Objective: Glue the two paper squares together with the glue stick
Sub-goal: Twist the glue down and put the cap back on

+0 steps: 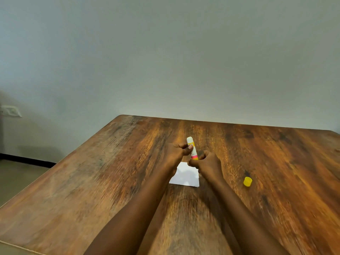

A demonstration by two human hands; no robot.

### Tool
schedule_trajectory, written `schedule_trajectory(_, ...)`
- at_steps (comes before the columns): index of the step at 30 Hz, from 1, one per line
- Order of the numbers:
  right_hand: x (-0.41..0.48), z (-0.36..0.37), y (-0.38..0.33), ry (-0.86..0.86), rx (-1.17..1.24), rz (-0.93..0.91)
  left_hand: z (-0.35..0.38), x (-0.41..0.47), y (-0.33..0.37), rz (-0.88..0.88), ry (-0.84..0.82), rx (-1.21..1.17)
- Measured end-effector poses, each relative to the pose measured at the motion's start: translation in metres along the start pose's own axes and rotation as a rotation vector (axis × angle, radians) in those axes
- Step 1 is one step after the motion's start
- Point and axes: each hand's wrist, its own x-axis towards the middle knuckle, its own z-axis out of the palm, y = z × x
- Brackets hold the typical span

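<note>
Left hand (176,152) grips the glue stick (193,152) at mid-barrel, thumb across it. Stick is upright, white tip up, held above the worktop (103,181). Right hand (207,163) pinches the stick's base end, fingers curled round it. Yellow cap (247,181) is off and lies on the worktop, well to the right. White paper (185,177) lies flat directly below both hands. Only one sheet can be made out; cannot tell whether the 2nd square is stacked under it.

Step in hand (judged): advancing the glue.
1. Hold barrel fixed w/ left hand; rotate base only w/ right.
2. Expose a short length, just clear of the rim. Excess will likely snap or smear.
3. Keep tip clear of fingers.
4. Apply to paper w/ light pressure, incl. edges and corners.
</note>
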Motion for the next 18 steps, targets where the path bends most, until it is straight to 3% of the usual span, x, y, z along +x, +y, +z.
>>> schedule_trajectory(3, -0.004, 0.006, 0.002, 0.057, 0.012, -0.032, 0.001, -0.001, 0.005, 0.011, 0.012, 0.006)
schedule_trajectory(7, -0.003, -0.004, 0.003, -0.317, 0.408, 0.038, -0.006, 0.0, 0.006, -0.01, -0.008, 0.009)
schedule_trajectory(10, -0.003, -0.012, 0.003, -0.427, 0.618, 0.143, -0.009, 0.0, 0.006, -0.029, -0.033, 0.02)
schedule_trajectory(13, -0.001, -0.018, 0.003, -0.418, 0.578, 0.133, -0.01, -0.001, 0.003, -0.038, -0.046, 0.018)
schedule_trajectory(18, -0.004, -0.008, 0.003, -0.171, 0.352, 0.079, -0.003, -0.003, -0.004, -0.034, -0.01, 0.06)
